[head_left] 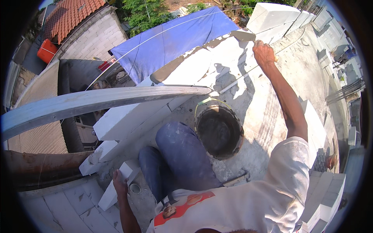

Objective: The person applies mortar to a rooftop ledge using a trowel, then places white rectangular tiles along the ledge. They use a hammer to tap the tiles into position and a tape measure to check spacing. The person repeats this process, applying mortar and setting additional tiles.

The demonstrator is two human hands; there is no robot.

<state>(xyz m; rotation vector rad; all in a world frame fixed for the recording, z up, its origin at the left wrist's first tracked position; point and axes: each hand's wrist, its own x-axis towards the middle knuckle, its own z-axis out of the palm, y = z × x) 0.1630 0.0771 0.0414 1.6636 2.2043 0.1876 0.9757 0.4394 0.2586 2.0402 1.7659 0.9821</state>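
Concrete floor (261, 110) lies sunlit beside blockwork (128, 120) (right hand (264, 53) gripping trowel (244, 36), left hand (120, 183) clasping block (110, 197)).

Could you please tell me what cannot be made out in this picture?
All in the head view:
- Trowel: most of its handle is hidden by the right hand.
- Block: part of its surface is covered by the left hand.
- Bucket: its depth cannot be told through the dark contents.
- Hammer: its handle end is hidden by the shirt.
- Beam: cut off at the picture's left rim.
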